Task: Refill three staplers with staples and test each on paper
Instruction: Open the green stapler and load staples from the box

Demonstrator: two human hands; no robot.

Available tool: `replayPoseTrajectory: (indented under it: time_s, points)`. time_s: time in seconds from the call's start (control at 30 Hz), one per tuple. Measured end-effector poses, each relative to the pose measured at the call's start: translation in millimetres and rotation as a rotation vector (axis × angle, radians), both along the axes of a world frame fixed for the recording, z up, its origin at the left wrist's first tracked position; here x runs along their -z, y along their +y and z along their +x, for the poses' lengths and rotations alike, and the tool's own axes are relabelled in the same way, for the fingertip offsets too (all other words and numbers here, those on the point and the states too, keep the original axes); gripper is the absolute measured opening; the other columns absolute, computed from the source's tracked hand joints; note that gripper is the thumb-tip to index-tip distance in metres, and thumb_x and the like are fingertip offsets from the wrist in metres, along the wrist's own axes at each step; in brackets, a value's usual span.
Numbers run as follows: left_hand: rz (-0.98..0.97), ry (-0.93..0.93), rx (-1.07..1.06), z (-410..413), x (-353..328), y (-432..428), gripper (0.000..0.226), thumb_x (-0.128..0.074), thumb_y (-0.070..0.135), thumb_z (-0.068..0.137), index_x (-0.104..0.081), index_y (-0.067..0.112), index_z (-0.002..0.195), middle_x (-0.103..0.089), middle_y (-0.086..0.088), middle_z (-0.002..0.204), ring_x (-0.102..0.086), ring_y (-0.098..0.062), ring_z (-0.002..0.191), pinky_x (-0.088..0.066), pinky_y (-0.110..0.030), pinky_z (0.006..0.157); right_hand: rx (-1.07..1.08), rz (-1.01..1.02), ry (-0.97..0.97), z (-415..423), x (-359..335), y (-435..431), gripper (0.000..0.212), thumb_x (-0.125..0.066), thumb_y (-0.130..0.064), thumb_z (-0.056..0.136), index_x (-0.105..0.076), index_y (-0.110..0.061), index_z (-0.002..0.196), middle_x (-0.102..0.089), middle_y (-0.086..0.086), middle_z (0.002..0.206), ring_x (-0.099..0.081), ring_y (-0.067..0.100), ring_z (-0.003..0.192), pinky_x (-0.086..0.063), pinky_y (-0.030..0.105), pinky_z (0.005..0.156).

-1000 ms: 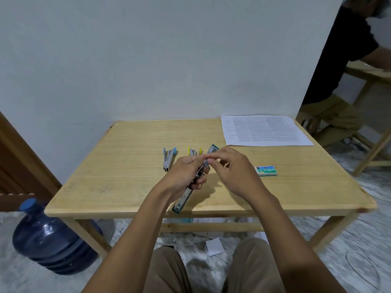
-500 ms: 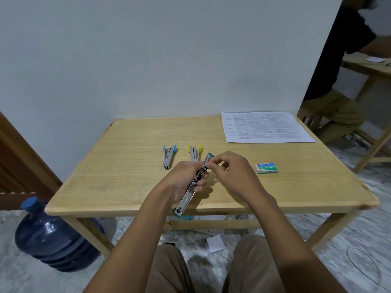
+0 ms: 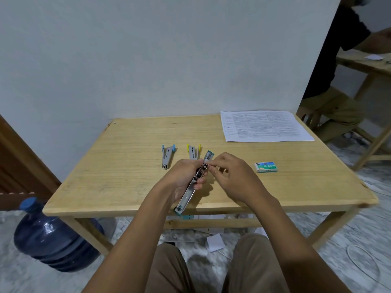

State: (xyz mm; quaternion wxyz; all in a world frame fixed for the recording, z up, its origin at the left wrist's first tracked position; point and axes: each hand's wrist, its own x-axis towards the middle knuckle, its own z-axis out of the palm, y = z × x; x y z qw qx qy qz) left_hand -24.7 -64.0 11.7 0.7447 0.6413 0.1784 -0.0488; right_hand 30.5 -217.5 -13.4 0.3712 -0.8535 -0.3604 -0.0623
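Observation:
My left hand (image 3: 182,178) grips a green stapler (image 3: 190,191) that is swung fully open into one long metal strip, held above the front of the wooden table (image 3: 118,166). My right hand (image 3: 234,178) pinches something small at the stapler's middle, likely a strip of staples, too small to make out. A blue stapler (image 3: 167,155) and a yellow stapler (image 3: 193,152) lie side by side on the table beyond my hands. The green staple box (image 3: 266,167) lies to the right. A printed paper sheet (image 3: 262,126) rests at the far right corner.
A blue water jug (image 3: 50,240) stands on the floor left of the table. Paper scraps (image 3: 214,243) lie on the floor under it. Another person (image 3: 338,70) sits at a second wooden table on the right. A white wall backs the table.
The view has tilted down slightly. My hands and the open stapler have sunk a little toward the table, and my right fingers stay at the stapler's middle.

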Motion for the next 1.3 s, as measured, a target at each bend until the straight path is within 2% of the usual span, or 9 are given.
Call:
replayPoseTrajectory:
  time_s: [0.17,0.4,0.53,0.67,0.77,0.9,1.03,1.13,1.3]
  points:
    - [-0.021,0.005,-0.001,-1,1,1,0.026,-0.041,0.018,0.106,-0.059,0.0,0.107,-0.052,-0.007,0.067,-0.041,-0.012,0.045,-0.028,-0.022,0.04,0.008,0.075,-0.015,0,0,-1,0.027,-0.056,-0.03,0.099,-0.068,-0.026,0.123,-0.06,-0.014,0.102,-0.057,0.002,0.087,-0.043,0.016,0.074]
    - [-0.007,-0.003,-0.002,0,1,-1,0.028,-0.04,0.018,0.107,-0.059,-0.002,0.101,-0.052,-0.007,0.068,-0.042,-0.012,0.044,-0.029,-0.022,0.04,-0.003,0.106,0.011,0,3,5,0.023,-0.064,-0.016,0.095,-0.073,-0.017,0.116,-0.065,-0.007,0.1,-0.06,0.007,0.088,-0.049,0.022,0.079]
    - [-0.024,0.009,-0.018,0,1,-1,0.026,-0.04,0.017,0.107,-0.058,-0.002,0.102,-0.051,-0.008,0.067,-0.041,-0.012,0.044,-0.029,-0.021,0.038,0.011,0.107,-0.032,-1,6,3,0.02,-0.064,-0.02,0.095,-0.074,-0.02,0.113,-0.065,-0.007,0.1,-0.06,0.007,0.085,-0.052,0.026,0.077]
    - [0.001,0.024,-0.008,-2,1,1,0.027,-0.041,0.018,0.107,-0.056,-0.002,0.097,-0.051,-0.008,0.065,-0.042,-0.012,0.043,-0.029,-0.022,0.038,-0.056,0.028,-0.001,-1,8,-3,0.018,-0.059,-0.027,0.096,-0.072,-0.028,0.108,-0.055,-0.019,0.102,-0.056,0.004,0.086,-0.051,0.03,0.074]
    - [0.025,0.034,0.001,-3,1,2,0.027,-0.042,0.019,0.106,-0.056,-0.001,0.096,-0.05,-0.009,0.067,-0.042,-0.012,0.044,-0.03,-0.021,0.037,-0.11,-0.053,0.015,0,5,-6,0.021,-0.056,-0.032,0.098,-0.069,-0.032,0.114,-0.052,-0.02,0.11,-0.058,0.008,0.087,-0.05,0.035,0.073]
    - [0.038,0.041,0.016,-6,-1,7,0.027,-0.042,0.019,0.106,-0.056,-0.001,0.094,-0.051,-0.01,0.067,-0.042,-0.012,0.043,-0.03,-0.021,0.037,-0.148,-0.229,-0.162,3,-1,-9,0.03,-0.051,-0.034,0.098,-0.063,-0.034,0.125,-0.053,-0.012,0.123,-0.049,0.004,0.066,-0.039,0.028,0.064]
    - [0.08,0.064,0.028,-8,1,9,0.027,-0.043,0.019,0.105,-0.059,-0.001,0.096,-0.053,-0.007,0.065,-0.042,-0.011,0.042,-0.031,-0.021,0.036,-0.152,-0.398,-0.32,9,-7,-12,0.037,-0.048,-0.036,0.099,-0.055,-0.038,0.135,-0.054,-0.006,0.125,-0.058,0.017,0.081,-0.042,0.03,0.065]
    - [0.049,0.068,0.018,-8,3,9,0.03,-0.043,0.018,0.105,-0.064,-0.003,0.103,-0.053,-0.006,0.064,-0.042,-0.011,0.043,-0.031,-0.021,0.036,-0.098,-0.436,-0.388,13,-10,-14,0.037,-0.046,-0.039,0.1,-0.052,-0.04,0.136,-0.055,-0.004,0.122,-0.057,0.015,0.08,-0.042,0.03,0.063]
    - [0.053,0.059,0.017,-7,1,7,0.027,-0.043,0.017,0.106,-0.06,-0.001,0.097,-0.054,-0.006,0.063,-0.043,-0.011,0.041,-0.032,-0.021,0.035,-0.133,-0.384,-0.368,9,-8,-15,0.035,-0.048,-0.037,0.098,-0.059,-0.034,0.131,-0.058,-0.003,0.119,-0.06,0.017,0.077,-0.041,0.028,0.06]
